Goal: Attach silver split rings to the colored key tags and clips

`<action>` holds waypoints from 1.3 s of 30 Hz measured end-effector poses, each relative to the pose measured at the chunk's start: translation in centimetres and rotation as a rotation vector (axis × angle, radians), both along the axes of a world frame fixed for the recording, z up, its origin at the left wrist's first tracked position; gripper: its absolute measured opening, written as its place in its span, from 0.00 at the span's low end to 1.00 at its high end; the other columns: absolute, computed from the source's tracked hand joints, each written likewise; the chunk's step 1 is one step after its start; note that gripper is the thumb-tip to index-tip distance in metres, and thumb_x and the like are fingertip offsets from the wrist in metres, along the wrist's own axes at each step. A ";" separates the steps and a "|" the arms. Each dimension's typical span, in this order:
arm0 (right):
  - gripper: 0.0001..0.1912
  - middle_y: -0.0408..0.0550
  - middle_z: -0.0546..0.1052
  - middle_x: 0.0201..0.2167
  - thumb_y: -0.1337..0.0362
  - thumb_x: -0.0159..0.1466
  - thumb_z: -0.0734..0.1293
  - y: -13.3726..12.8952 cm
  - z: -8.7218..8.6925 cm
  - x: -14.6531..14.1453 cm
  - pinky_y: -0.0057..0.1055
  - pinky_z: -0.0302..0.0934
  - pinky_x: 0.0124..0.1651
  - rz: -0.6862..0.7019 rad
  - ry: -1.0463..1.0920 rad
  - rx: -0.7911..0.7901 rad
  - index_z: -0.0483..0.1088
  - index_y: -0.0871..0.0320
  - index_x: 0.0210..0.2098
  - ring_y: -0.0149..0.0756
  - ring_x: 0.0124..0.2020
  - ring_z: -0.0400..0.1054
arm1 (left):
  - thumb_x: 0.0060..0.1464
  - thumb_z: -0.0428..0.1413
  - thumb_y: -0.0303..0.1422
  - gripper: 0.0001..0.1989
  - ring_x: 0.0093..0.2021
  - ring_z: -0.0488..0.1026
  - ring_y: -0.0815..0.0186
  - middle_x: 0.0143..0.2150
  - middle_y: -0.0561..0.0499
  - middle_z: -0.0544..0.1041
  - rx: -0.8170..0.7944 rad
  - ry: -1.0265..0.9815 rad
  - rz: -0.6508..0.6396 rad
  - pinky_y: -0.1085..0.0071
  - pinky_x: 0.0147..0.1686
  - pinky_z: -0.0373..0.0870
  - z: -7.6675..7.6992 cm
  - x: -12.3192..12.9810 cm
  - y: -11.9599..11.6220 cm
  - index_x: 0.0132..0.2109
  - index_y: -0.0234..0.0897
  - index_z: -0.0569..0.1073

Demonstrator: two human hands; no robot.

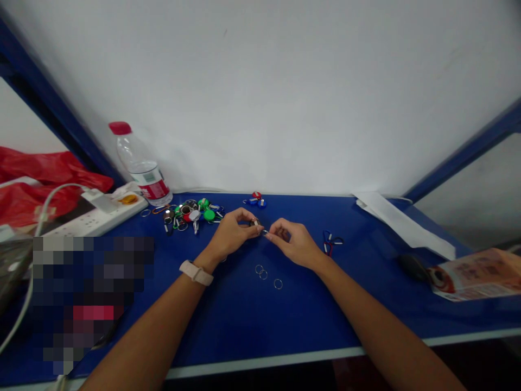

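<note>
Key ring (254, 222), small and metal, pinched by the left hand (232, 233).

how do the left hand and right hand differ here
The left hand wears a pale beige wristband; the right hand has a bare wrist. The left hand grips a small metal ring, while the right hand pinches a tiny metallic piece, too small to identify. Both hands are bare and held over the blue tabletop, their fingertips close together.
</note>
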State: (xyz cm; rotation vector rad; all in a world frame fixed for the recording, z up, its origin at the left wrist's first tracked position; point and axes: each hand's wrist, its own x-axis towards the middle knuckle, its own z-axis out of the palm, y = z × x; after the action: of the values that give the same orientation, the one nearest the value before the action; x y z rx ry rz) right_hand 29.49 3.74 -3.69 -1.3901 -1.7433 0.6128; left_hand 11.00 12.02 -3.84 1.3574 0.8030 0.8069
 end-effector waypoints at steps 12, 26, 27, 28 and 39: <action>0.08 0.39 0.69 0.21 0.60 0.65 0.68 0.0 0.1 -0.1 0.28 0.53 0.27 0.010 -0.030 -0.038 0.70 0.57 0.33 0.28 0.22 0.59 | 0.47 0.68 0.28 0.15 0.35 0.81 0.66 0.36 0.51 0.79 -0.039 -0.027 0.003 0.63 0.41 0.79 -0.2 0.1 0.1 0.37 0.34 0.69; 0.07 0.39 0.69 0.21 0.60 0.66 0.68 0.1 0.2 0.3 0.27 0.52 0.26 0.003 -0.078 -0.007 0.71 0.57 0.34 0.28 0.22 0.59 | 0.43 0.68 0.25 0.17 0.39 0.82 0.63 0.37 0.51 0.79 0.007 -0.030 -0.015 0.62 0.46 0.76 -0.4 -0.1 0.3 0.39 0.34 0.70; 0.07 0.39 0.69 0.22 0.60 0.67 0.68 0.1 0.1 0.4 0.27 0.52 0.27 0.006 -0.083 -0.003 0.71 0.57 0.34 0.28 0.22 0.59 | 0.43 0.68 0.24 0.17 0.39 0.82 0.63 0.37 0.51 0.79 0.006 -0.022 -0.014 0.63 0.46 0.76 -0.4 -0.1 0.3 0.39 0.34 0.70; 0.07 0.39 0.69 0.22 0.60 0.67 0.68 0.1 0.1 0.4 0.27 0.53 0.27 0.010 -0.089 0.002 0.71 0.57 0.34 0.28 0.22 0.60 | 0.43 0.68 0.24 0.17 0.38 0.82 0.64 0.37 0.51 0.80 0.004 -0.013 -0.013 0.63 0.45 0.76 -0.4 -0.1 0.2 0.39 0.34 0.70; 0.05 0.40 0.70 0.26 0.63 0.69 0.66 0.1 -0.4 0.6 0.28 0.55 0.31 0.067 -0.145 0.048 0.68 0.56 0.36 0.29 0.25 0.61 | 0.42 0.70 0.27 0.18 0.32 0.79 0.68 0.37 0.51 0.79 0.046 0.078 0.010 0.68 0.37 0.74 -0.6 -0.1 0.2 0.40 0.34 0.71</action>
State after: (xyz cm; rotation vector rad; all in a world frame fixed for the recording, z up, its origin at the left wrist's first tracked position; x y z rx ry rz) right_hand 30.10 3.87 -4.08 -1.3764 -1.9134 0.5130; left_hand 10.95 12.19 -4.41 1.4337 0.8565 0.7883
